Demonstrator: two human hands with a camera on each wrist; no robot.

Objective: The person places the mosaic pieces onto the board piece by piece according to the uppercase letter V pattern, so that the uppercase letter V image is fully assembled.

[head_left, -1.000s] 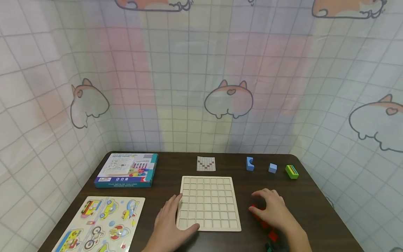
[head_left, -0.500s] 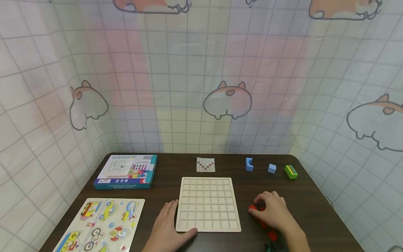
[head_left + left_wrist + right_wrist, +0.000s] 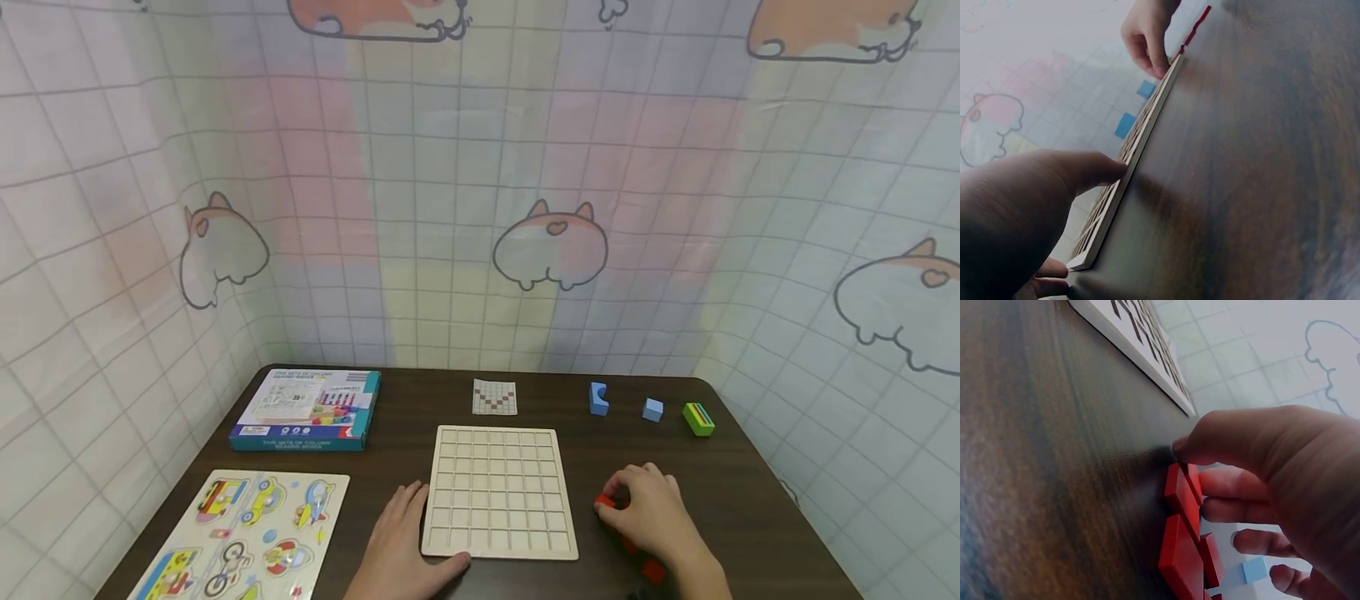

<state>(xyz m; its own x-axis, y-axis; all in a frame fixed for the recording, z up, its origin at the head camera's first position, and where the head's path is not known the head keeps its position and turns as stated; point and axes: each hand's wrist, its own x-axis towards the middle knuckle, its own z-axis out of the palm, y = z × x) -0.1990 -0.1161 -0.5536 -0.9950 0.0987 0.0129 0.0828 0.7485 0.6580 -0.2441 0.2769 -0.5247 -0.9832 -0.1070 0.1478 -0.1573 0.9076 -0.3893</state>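
A pale wooden grid board (image 3: 501,493) lies flat on the dark table. My left hand (image 3: 401,542) rests at its near left corner, with the thumb against the front edge and the fingers along the left side. To the right of the board, my right hand (image 3: 651,510) pinches a red square tile (image 3: 605,501) between thumb and index finger, at the far end of a row of several red tiles (image 3: 654,571). In the right wrist view more red tiles (image 3: 1182,559) stand close below the fingertips, and the hand covers part of the row.
Behind the board lies a small patterned card (image 3: 495,398). Blue blocks (image 3: 598,400) and a green striped block (image 3: 698,420) sit at the back right. On the left are a flat box (image 3: 303,412) and a picture puzzle board (image 3: 251,533). A dark object (image 3: 639,594) shows at the front edge.
My right thumb and index finger have come together on the red tile at the row's far end. My left hand stays at the board's corner. The head view has shifted slightly.
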